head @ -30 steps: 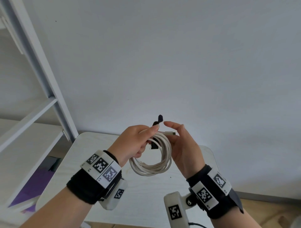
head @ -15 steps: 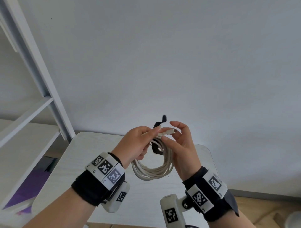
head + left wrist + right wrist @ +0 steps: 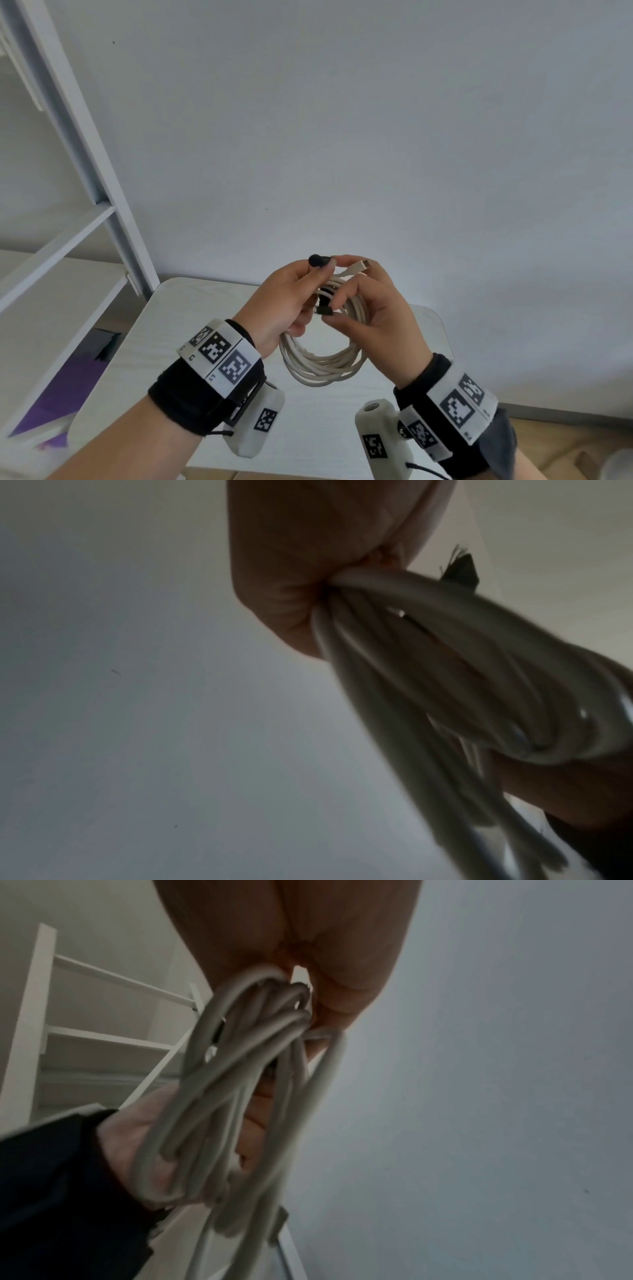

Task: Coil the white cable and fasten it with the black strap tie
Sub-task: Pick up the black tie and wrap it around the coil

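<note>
The white cable (image 3: 322,363) hangs as a coil of several loops above the small table. My left hand (image 3: 317,274) grips the top of the coil, and one end of the black strap tie (image 3: 317,261) lies under its thumb tip. My right hand (image 3: 337,308) pinches the lower part of the strap (image 3: 324,310) between thumb and forefinger at the inner side of the coil. The cable's plug (image 3: 362,266) sticks out to the upper right over my right fingers. The left wrist view shows the loops (image 3: 445,669) bunched in my left hand (image 3: 308,561). In the right wrist view the loops (image 3: 246,1083) run from my right hand (image 3: 308,947).
A white-topped table (image 3: 164,342) lies below the hands, against a plain grey wall (image 3: 376,120). A white shelf frame (image 3: 85,154) stands at the left, with something purple (image 3: 58,394) low beside it. Wooden floor (image 3: 548,442) shows at the lower right.
The strap's top end, which stood upright, now bends left under my left thumb. My right hand has dropped from the plug to the strap's lower part. Both hands rose slightly.
</note>
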Available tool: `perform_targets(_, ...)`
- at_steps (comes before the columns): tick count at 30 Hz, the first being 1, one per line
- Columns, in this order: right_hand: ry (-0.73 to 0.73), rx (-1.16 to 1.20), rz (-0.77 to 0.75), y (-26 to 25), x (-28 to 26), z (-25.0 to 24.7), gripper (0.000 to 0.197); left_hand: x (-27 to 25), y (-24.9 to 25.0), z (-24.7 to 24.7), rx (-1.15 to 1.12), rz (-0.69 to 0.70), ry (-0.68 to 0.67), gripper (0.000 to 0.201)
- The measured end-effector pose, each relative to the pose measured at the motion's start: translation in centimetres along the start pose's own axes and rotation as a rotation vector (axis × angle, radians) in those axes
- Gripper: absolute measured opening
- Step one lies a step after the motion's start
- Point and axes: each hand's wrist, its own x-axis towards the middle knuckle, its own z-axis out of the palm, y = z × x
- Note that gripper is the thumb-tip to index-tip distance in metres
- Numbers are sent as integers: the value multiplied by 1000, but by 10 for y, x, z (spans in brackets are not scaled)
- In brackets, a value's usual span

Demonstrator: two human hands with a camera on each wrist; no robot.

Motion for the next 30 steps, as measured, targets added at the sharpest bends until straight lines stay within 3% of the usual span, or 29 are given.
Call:
perform_targets(3, 42, -61, -12, -2, 1, -2, 9, -3, 1, 3, 9, -6, 0, 32)
perform_targets(6, 58, -161, 0, -6, 2, -5, 9, -5, 0, 4, 103, -11, 29, 17)
perform_targets(9, 81, -234, 0, -12, 3, -5, 6, -10, 0, 4, 149, 7, 28, 19)
perform_targets(15, 219, -144, 4, -19, 4, -5, 8, -17, 0, 7, 172, 51, 2, 30)
perform_targets(23, 281, -405, -108, -21, -4, -4, 9, -25, 1, 4, 142, 50, 11, 34)
perform_targets(30, 182, -214, 111, -26, 0, -4, 11, -29, -1, 5, 126, 58, 59, 35)
